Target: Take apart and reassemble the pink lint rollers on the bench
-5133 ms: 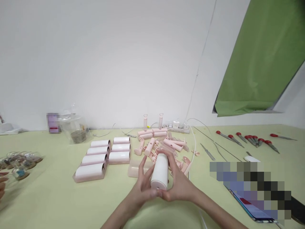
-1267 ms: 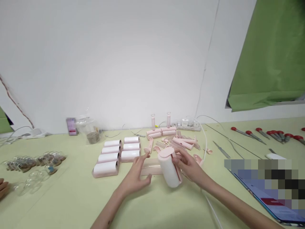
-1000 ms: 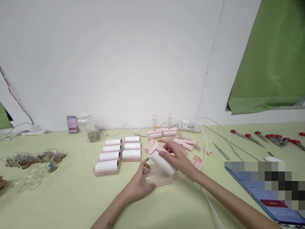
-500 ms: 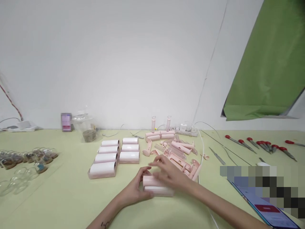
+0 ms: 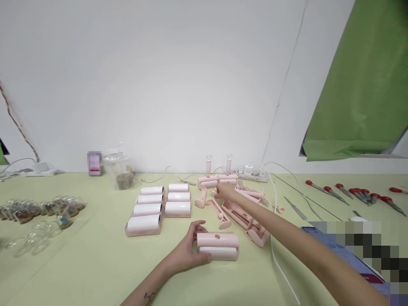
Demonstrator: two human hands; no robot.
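Roller case (image 5: pixel 218 246): long axis left-right.
Your left hand (image 5: pixel 186 254) clasps its left end; right hand (image 5: pixel 225 190) at pink handles (image 5: pixel 237 213), grip unclear.

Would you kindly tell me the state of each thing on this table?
pink case, lying flat, white roll inside, gripped by left hand.
right hand, stretched to loose pink handles, grip unclear.
white rolls, lying in pink trays.
power strip, plugs in.

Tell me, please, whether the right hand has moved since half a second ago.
Yes. The right hand has left the cased roller that the left hand holds and reached farther away, toward the power strip.
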